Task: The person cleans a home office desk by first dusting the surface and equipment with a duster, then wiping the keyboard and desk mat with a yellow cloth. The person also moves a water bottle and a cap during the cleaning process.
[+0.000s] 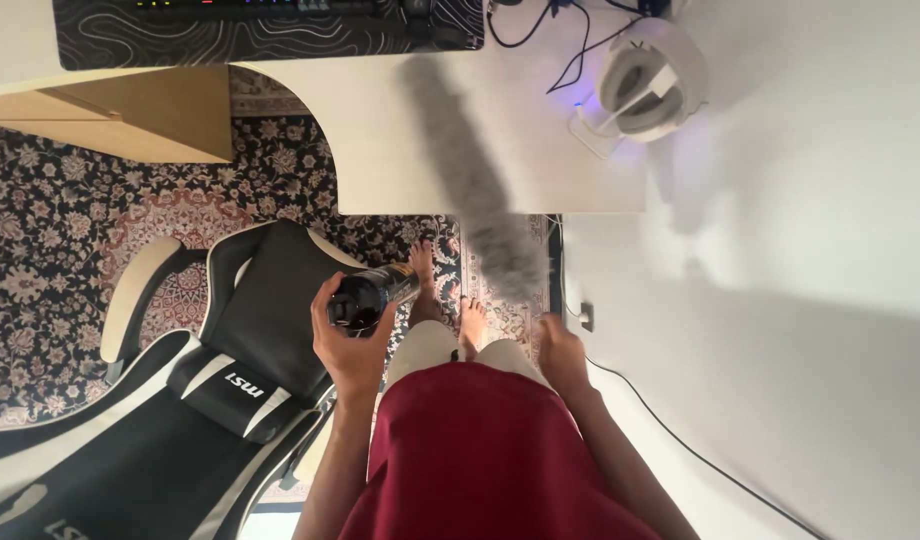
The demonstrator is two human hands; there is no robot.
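My left hand [348, 352] is closed around a dark cylindrical can [372, 297], held tilted above the chair's edge with its open top facing the camera. My right hand [562, 352] grips the base of a long grey fluffy duster [475, 180]. The duster is blurred and reaches up across the white desk [380, 130] towards the dark desk mat [260, 35]. My bare feet stand on the rug between the two hands, below a red garment.
A black and white gaming chair [180, 400] stands at the left on a patterned rug [40, 220]. A white headset on a stand [645, 80] and cables sit at the desk's right. A wooden drawer unit [130, 110] is under the desk. A white wall [800, 250] runs along the right.
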